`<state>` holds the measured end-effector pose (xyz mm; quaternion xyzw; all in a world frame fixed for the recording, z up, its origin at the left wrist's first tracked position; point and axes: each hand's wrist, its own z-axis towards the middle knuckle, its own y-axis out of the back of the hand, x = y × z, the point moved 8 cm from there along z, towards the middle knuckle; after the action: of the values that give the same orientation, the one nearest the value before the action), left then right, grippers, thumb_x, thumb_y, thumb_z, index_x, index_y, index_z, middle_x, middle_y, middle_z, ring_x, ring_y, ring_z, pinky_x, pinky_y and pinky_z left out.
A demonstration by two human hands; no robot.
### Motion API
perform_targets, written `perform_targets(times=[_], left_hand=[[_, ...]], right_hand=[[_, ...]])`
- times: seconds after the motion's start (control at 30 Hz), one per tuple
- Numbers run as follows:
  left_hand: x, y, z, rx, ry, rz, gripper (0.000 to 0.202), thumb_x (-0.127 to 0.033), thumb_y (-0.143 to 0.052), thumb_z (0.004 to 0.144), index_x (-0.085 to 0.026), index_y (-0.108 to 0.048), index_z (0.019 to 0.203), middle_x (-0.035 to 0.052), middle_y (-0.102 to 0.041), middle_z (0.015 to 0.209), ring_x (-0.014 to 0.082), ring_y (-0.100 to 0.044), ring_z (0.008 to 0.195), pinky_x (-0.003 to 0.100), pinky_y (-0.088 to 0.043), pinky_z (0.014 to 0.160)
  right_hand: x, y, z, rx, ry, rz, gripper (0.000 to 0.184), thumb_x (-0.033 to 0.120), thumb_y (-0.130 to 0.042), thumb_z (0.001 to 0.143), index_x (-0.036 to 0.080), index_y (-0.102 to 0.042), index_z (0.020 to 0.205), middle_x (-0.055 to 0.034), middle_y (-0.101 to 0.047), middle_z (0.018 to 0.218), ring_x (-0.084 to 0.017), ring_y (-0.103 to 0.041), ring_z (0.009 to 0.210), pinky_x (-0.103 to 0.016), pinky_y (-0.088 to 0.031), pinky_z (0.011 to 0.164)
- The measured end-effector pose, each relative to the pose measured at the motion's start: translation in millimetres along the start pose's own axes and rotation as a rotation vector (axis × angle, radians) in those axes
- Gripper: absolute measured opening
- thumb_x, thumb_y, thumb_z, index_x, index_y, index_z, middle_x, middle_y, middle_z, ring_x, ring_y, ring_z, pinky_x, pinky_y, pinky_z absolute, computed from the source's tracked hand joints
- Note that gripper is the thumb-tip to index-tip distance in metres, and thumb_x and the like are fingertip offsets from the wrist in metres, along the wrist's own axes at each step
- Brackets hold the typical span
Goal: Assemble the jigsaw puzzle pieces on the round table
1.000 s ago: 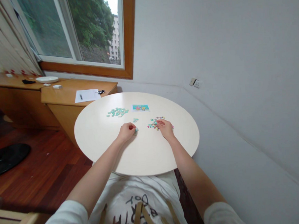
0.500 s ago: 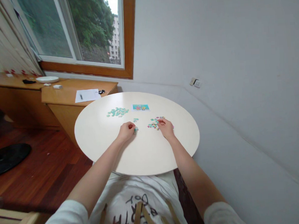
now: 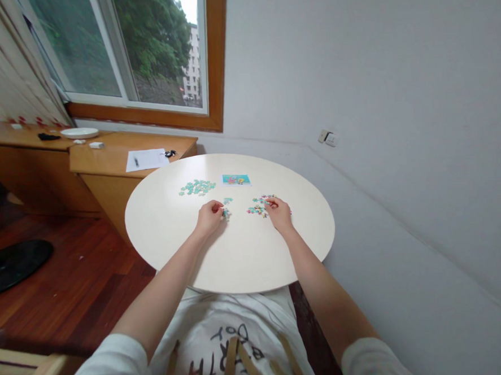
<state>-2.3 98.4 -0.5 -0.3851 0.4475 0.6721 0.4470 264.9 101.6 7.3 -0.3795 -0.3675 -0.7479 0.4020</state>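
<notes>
My left hand [image 3: 210, 217] is closed in a pinch on a small cluster of jigsaw puzzle pieces [image 3: 226, 214], just above or on the table. Beyond its fingertips lies another small group of light green pieces [image 3: 228, 201]. My right hand [image 3: 279, 213] is over a pile of multicoloured puzzle pieces [image 3: 257, 210], thumb and fingers pinched at the pile's right part. A small piece seems to be between those fingertips, though it is hard to make out. The hand and wrist hide some of the pile.
The round white table [image 3: 246, 261] carries a heap of green puzzle pieces [image 3: 197, 187] at the back left and a picture card [image 3: 235, 180] at the back. A wooden desk [image 3: 104, 157] with paper [image 3: 146, 160] adjoins on the left; a wall [image 3: 384, 145] stands to the right.
My left hand has shifted slightly away from me and to the left, the held pieces with it. My right hand's fingers have moved a little to the right over the pile.
</notes>
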Motion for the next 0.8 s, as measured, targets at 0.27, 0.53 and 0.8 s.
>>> perform_targets(times=[0.27, 0.53, 0.8], left_hand=[[5.6, -0.6, 2.1, -0.006, 0.023, -0.063, 0.008, -0.011, -0.058, 0.064, -0.015, -0.062, 0.069, 0.002, -0.062, 0.059, 0.0148, -0.057, 0.056, 0.027, -0.041, 0.057], [-0.1, 0.9, 0.0, -0.005, 0.047, -0.074, 0.008, -0.01, -0.057, 0.062, -0.016, -0.061, 0.065, 0.001, -0.06, 0.057, 0.0147, -0.055, 0.055, 0.029, -0.04, 0.058], [-0.7, 6.2, -3.0, -0.057, 0.132, -0.199, 0.005, -0.011, -0.059, 0.06, -0.015, -0.061, 0.063, 0.0, -0.059, 0.056, 0.0127, -0.053, 0.055, 0.028, -0.042, 0.06]], right_hand=[[-1.3, 0.9, -1.4, -0.011, -0.015, 0.011, 0.028, 0.023, -0.054, 0.066, 0.014, -0.065, 0.09, 0.0012, -0.055, 0.065, -0.01, -0.045, 0.052, -0.023, -0.04, 0.051], [0.3, 1.1, -2.2, 0.022, -0.013, -0.038, 0.032, 0.022, -0.049, 0.068, 0.014, -0.065, 0.095, -0.001, -0.059, 0.07, -0.011, -0.046, 0.053, -0.023, -0.04, 0.051], [-5.1, 3.4, -0.6, -0.03, 0.023, -0.067, 0.032, 0.025, -0.05, 0.069, 0.016, -0.062, 0.097, -0.0003, -0.059, 0.071, -0.011, -0.049, 0.055, -0.025, -0.045, 0.058]])
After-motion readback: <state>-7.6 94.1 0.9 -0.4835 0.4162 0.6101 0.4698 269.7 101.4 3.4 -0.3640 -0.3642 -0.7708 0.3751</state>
